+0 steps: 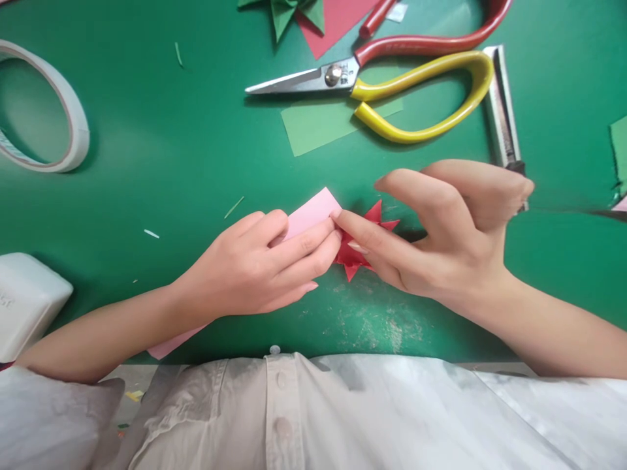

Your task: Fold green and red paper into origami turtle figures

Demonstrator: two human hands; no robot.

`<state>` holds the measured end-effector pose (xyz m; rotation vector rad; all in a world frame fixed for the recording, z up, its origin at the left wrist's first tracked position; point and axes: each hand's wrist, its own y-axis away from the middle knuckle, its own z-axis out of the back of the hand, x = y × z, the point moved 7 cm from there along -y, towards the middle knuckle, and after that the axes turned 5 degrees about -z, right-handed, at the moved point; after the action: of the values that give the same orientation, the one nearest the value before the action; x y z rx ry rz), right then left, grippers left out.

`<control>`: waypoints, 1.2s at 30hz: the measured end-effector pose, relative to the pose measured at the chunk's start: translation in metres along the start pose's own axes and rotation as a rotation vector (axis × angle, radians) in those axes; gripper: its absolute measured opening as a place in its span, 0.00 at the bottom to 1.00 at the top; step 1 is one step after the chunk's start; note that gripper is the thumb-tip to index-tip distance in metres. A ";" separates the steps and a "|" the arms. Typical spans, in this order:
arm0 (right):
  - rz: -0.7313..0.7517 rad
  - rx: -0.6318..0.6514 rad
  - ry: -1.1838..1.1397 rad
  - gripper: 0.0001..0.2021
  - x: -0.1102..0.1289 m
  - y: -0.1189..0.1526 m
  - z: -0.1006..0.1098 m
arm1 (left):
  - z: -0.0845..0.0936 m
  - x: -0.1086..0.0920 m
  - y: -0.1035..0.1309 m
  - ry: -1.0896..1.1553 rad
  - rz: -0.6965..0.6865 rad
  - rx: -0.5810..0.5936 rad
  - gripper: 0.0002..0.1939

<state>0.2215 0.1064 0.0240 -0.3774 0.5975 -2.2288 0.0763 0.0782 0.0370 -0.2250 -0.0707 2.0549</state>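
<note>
A pink paper strip (313,214) lies slantwise under my left hand (274,261); its other end comes out below my left forearm. The fingers of my left hand are bent and pressed together on the strip. My right hand (431,241) touches the strip's upper right corner with one fingertip, its other fingers curled and apart, holding nothing. Beneath the right fingers sits a red folded paper star (350,258), partly covered by them.
Scissors (337,75) with red and yellow handles lie over green paper (313,127). A box cutter (502,111) is beside them. Red paper (333,23) and a green folded star (284,13) lie at the top, a tape roll (81,137) and white block (29,297) at left.
</note>
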 end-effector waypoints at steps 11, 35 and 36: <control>-0.060 -0.059 -0.115 0.12 -0.009 0.003 -0.002 | -0.002 0.001 0.002 0.020 0.009 0.013 0.23; -0.125 0.119 -0.342 0.17 -0.020 -0.004 -0.009 | -0.005 0.000 0.003 -0.044 0.008 0.023 0.21; -0.133 0.114 -0.338 0.16 -0.021 -0.004 -0.009 | -0.004 0.000 0.002 -0.043 0.010 0.016 0.21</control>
<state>0.2290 0.1268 0.0171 -0.7346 0.2712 -2.2424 0.0749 0.0770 0.0330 -0.1714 -0.0805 2.0693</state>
